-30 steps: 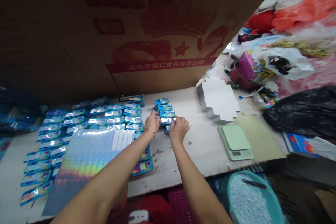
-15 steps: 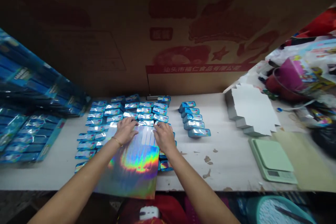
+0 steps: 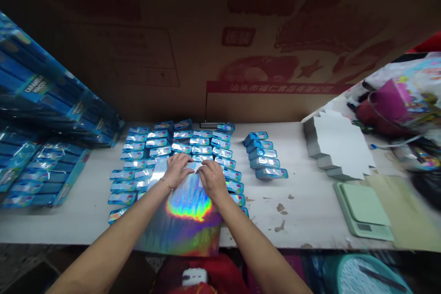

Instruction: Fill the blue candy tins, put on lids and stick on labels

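Observation:
A shiny rainbow-reflecting sheet (image 3: pixel 182 229) lies over part of the rows of small blue packs, its near edge overhanging the table front. At its far edge, my left hand (image 3: pixel 177 170) is closed in a pinch on the sheet, a thin bracelet on its wrist. My right hand (image 3: pixel 212 178) is closed on the same edge, its fingertips almost meeting the left ones. A tiny pale spot shows between the fingertips, too small to make out. Several blue packs (image 3: pixel 201 150) stand in columns just beyond the hands, and the sheet hides others.
A short row of blue packs (image 3: pixel 264 162) stands to the right. Farther right are stacked white cut-out cards (image 3: pixel 339 142) and a pale green scale (image 3: pixel 365 206). Filled blue display packs (image 3: pixel 51 92) are piled left. A large cardboard box (image 3: pixel 172 55) walls off the back.
My right hand has moved in toward my left, so the gap between their fingertips has nearly closed. The whole view has shifted slightly; the sheet stays under both hands.

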### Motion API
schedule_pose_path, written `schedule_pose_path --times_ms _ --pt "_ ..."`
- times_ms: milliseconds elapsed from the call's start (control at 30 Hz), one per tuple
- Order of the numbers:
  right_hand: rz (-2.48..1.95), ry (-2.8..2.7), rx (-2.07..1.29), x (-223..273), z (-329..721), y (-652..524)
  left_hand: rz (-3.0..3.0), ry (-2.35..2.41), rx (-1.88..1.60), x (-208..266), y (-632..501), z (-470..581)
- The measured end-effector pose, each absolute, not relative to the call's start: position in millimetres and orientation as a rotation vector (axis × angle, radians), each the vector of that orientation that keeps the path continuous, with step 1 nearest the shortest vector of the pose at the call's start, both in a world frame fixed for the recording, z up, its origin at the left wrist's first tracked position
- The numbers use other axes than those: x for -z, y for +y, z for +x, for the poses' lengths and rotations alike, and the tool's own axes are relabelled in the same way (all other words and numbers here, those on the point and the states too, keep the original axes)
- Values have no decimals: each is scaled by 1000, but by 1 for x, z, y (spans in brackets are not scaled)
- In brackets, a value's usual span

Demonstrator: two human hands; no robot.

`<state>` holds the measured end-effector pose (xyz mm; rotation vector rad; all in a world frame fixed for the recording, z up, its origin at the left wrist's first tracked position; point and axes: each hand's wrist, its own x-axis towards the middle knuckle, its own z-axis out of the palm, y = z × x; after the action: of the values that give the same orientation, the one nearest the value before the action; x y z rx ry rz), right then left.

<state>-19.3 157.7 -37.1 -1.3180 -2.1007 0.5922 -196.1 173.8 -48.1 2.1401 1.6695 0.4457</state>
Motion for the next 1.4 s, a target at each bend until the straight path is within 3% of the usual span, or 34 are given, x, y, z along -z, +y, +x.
schedule_pose_path --times_ms 200,333,500,1067,1267,1400 --pt "-1439 -1150 -1261 10 29 169 1941 1564 -619 24 182 -173" --pt "-1455 -793 -1361 12 64 176 1392 1305 -769 6 192 -119" --pt "-1496 -636 -1274 22 105 181 994 1186 -792 17 209 -56" --pt "-2101 -1379 -291 56 183 235 1318 1649 -790 81 276 61" --pt "-2098 -1552 -103 47 183 225 1399 1642 -889 65 265 65" --pt "-1866 -1817 -181 33 160 204 1530 1584 -969 35 240 3"
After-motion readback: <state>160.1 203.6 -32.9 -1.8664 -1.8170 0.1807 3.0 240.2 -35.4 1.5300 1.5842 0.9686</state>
